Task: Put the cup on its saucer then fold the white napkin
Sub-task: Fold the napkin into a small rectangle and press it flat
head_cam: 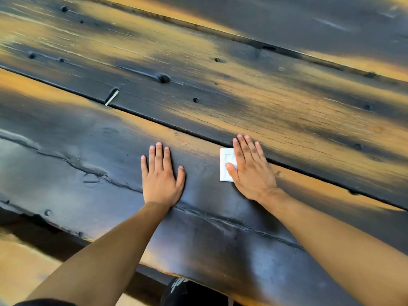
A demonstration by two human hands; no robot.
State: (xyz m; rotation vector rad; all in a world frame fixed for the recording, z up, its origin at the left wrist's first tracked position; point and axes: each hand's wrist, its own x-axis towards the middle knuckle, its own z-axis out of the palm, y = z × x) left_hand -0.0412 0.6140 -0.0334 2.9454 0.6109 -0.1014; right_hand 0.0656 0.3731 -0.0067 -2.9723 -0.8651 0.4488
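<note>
Flatly, your right hand [251, 171] pressed palm-down with fingers [242, 149] spread over the small, square, folded white napkin [226, 161], whose left part showed beside your thumb. Your left hand [162, 177] lay open and empty on the dark, worn, knotted wooden plank table [88, 151], well apart from the napkin.

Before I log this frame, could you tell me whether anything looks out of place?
No cup or saucer is in view. The right hand lies flat on the small folded white napkin; the left hand rests flat on the worn plank table.
</note>
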